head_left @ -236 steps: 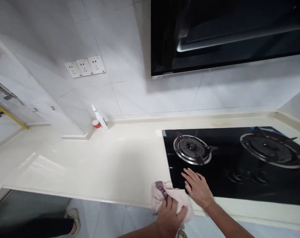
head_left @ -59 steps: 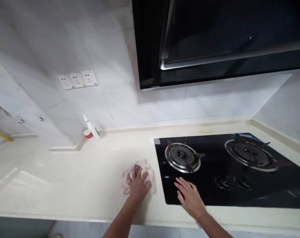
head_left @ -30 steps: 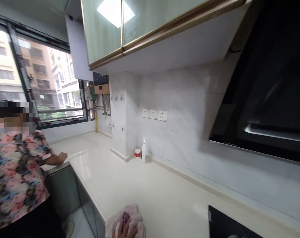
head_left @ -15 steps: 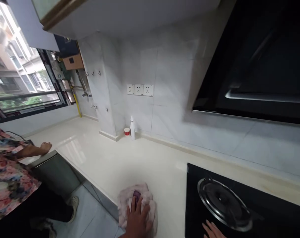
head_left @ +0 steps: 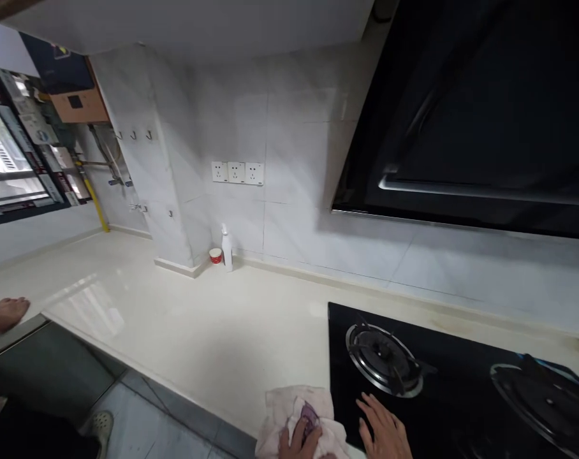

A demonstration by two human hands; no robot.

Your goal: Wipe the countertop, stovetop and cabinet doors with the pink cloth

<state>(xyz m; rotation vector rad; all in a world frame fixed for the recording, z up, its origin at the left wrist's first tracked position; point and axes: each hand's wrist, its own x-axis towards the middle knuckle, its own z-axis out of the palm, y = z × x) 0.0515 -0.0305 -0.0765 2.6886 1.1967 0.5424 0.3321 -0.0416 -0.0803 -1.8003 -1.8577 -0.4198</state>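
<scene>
- The left hand (head_left: 301, 443) is cut off by the bottom edge; its bent fingers lie a little apart on the pale pink cloth (head_left: 280, 414), by a purple patch, and whether they pinch or only press I cannot tell.
- The cloth sits bunched at the counter's front edge, just beside the cooktop (head_left: 447, 389), its lower part out of frame and partly covered by the hand.
- The right hand (head_left: 385, 430) has its fingers loosely spread at the cooktop, near the left burner (head_left: 384, 358); its wrist is out of frame and contact is hard to judge.
- The right burner (head_left: 533, 408) is cut off and blurred.
- By the wall, a red-and-white cup (head_left: 215, 257) stands upright beside a white bottle (head_left: 227, 250); the contents of both cannot be made out.
- At the left edge, another person's hand (head_left: 12, 312) rests on the counter (head_left: 213, 319).
</scene>
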